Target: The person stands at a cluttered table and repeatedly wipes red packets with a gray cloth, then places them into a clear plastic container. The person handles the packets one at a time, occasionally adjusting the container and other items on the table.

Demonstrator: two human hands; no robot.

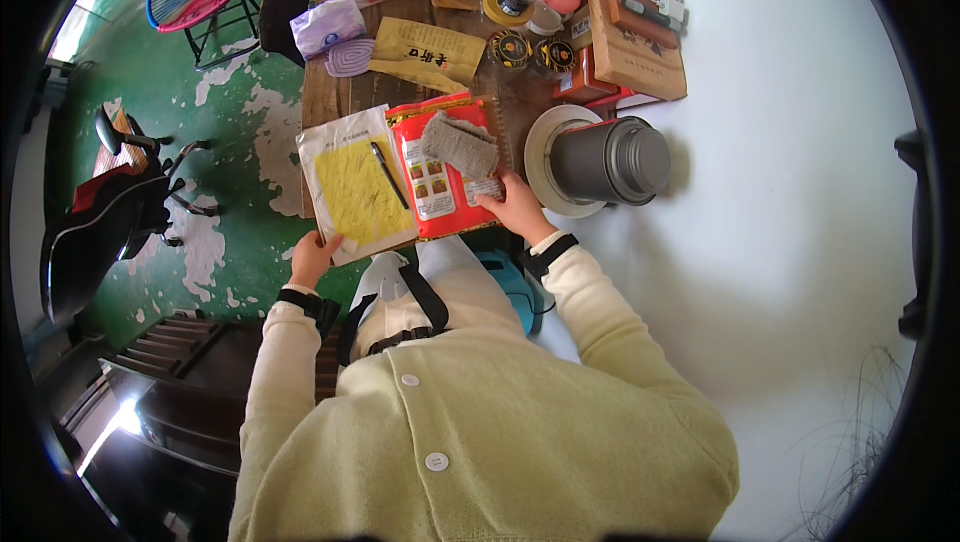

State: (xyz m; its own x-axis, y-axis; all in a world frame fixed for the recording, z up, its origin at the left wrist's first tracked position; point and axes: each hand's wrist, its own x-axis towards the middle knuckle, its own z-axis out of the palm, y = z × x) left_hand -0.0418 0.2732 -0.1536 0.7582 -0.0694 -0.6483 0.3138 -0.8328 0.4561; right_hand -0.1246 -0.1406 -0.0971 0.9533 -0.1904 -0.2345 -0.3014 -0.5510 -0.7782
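Observation:
My left hand [313,260] grips the near left corner of a flat white sheet with a large yellow panel [345,192], thumb on top. A black pen [390,176] lies slanted across the yellow panel. To its right, partly over the sheet's edge, is a red plastic packet [410,142] with small printed pictures. A folded grey-brown cloth [458,145] rests on that packet. My right hand [518,207] holds the packet's near right edge, thumb on top, just below the cloth. The fingers under both things are hidden.
Beyond lie a gold packet [430,50], a purple tissue pack [328,24] and a coiled lilac mat [350,58]. Round tins [510,49] and jars stand farther back. At right, a grey metal canister [600,162] sits by a white plate [537,157], near a brown paper bag [640,57].

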